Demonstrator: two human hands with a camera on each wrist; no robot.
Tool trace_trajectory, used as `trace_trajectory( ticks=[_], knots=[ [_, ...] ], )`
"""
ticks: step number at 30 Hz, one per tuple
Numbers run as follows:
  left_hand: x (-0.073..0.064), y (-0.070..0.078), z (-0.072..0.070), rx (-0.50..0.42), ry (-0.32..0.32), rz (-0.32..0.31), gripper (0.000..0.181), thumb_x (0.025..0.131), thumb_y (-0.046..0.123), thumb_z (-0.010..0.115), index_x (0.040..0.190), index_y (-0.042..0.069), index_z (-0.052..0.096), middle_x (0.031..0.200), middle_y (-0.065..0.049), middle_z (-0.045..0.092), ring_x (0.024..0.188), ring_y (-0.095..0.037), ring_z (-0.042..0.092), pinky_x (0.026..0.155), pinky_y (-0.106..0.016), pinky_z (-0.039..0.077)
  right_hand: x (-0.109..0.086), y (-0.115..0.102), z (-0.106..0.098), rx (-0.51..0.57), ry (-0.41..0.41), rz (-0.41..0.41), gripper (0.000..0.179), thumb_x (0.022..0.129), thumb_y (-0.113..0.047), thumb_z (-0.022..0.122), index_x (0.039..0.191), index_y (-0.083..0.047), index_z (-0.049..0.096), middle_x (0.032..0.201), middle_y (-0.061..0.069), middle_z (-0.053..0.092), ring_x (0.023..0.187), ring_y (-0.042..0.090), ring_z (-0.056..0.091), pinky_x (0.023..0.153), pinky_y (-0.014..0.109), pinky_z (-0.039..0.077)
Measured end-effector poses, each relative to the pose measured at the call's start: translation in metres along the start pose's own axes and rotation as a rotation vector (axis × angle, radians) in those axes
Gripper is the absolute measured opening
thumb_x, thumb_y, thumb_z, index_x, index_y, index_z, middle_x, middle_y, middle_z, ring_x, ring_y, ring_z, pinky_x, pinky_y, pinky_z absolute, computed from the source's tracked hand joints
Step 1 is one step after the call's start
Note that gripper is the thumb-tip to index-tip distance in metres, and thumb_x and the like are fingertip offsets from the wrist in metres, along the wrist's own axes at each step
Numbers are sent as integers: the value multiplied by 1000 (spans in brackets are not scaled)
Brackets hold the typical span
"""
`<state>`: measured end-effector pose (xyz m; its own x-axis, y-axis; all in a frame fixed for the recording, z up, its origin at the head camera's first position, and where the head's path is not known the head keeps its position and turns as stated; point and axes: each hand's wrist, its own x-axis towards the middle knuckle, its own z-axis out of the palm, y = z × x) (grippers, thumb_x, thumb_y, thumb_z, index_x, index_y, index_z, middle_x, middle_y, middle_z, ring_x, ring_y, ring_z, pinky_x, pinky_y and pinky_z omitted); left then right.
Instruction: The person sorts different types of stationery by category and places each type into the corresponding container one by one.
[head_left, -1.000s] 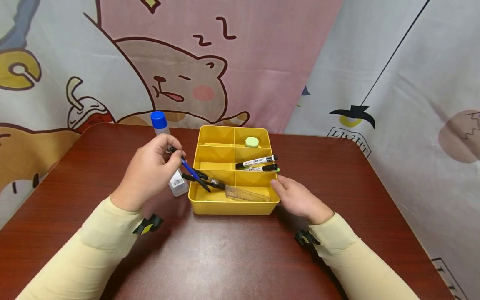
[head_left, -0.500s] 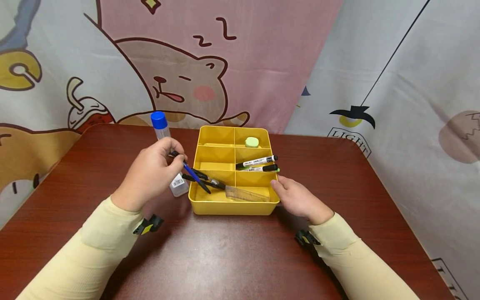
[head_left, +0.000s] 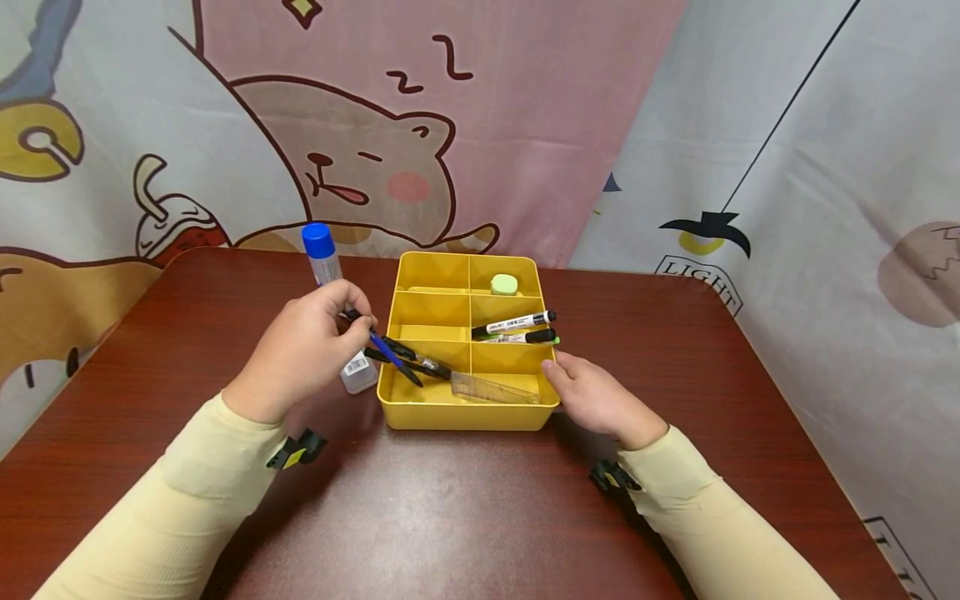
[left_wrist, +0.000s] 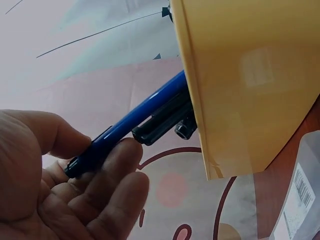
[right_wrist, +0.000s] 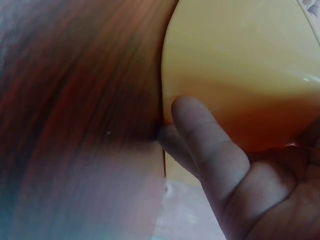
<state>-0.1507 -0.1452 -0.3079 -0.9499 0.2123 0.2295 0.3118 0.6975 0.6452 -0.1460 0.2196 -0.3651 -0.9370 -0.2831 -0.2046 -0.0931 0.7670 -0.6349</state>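
Observation:
My left hand [head_left: 300, 354] pinches a blue pen [head_left: 386, 350] near its upper end, between thumb and fingers. The pen slants down over the left rim of a yellow divided box [head_left: 465, 417], its black tip inside the front compartment. Beside it, dark pens [head_left: 431, 365] lean over the same rim, and a clear ruler [head_left: 491, 388] lies to their right. My right hand [head_left: 600, 396] holds the box's right side near the front, thumb at the rim. In the right wrist view its fingers [right_wrist: 200, 130] lie along the yellow outer wall.
A clear tube with a blue cap [head_left: 318, 242] lies left of the box, partly behind my left hand. White-and-black markers [head_left: 517, 322] rest in a right compartment. A pale green block [head_left: 504, 285] sits in the back right one. A patterned curtain [head_left: 540, 125] hangs behind the table.
My left hand has shifted slightly down and right, and the blue pen slid a little further into the front compartment. My right hand and the box stay in place.

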Motion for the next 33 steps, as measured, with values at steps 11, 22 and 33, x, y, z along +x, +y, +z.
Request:
trace_trajectory(
  ticks=[11,22,33],
  knots=[
    [2,-3,0,47,-54,-8,5,98,13,69,98,12,64,89,-8,73,67,-22,59,54,-28,48,0,0,1,-6,3,-4,48,114,-32,36,148,-1,52,116,12,71,105,23,68,103,51,53],
    [2,-2,1,75,-96,-16,6,95,11,70,96,12,64,88,-8,71,70,-23,59,56,-29,50,1,1,0,-13,8,-5,47,114,-32,36,146,-2,54,114,11,71,105,23,66,102,50,52],
    [2,-2,2,97,-126,-31,7,93,10,70,92,13,63,80,-5,68,66,-21,58,58,-33,48,0,0,0,-9,1,7,48,114,-33,35,148,-3,53,117,11,71,107,24,66,104,51,51]
  ],
)
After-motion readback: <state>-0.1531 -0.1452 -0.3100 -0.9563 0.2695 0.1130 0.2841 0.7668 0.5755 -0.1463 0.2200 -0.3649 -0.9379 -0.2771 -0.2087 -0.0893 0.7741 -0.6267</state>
